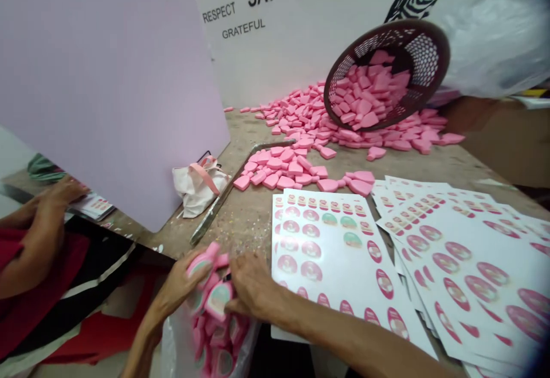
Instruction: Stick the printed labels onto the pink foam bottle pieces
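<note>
Low at the table's front edge, my left hand (pixel 184 283) is closed around pink bottle-shaped pieces (pixel 218 299) that carry pale green oval stickers. Close beside it, my right hand (pixel 251 286) has its fingers curled against the same cluster, thumb on the stickered piece in front; its fingertips are partly hidden. Below both hands a clear plastic bag (pixel 172 341) hangs open with several more stickered pink pieces inside. To the right of my hands lies a sticker sheet (pixel 330 263) with some labels peeled off.
A brown basket (pixel 442 57) lies tipped, spilling plain pink pieces (pixel 301 114) over the table (pixel 240 229). A bent metal strip (pixel 223 195) crosses the tabletop beside a white cloth bag (pixel 191 192). More sticker sheets (pixel 464 263) cover the right. Left, a lilac panel (pixel 107 80) partly hides another person's arms (pixel 47 223).
</note>
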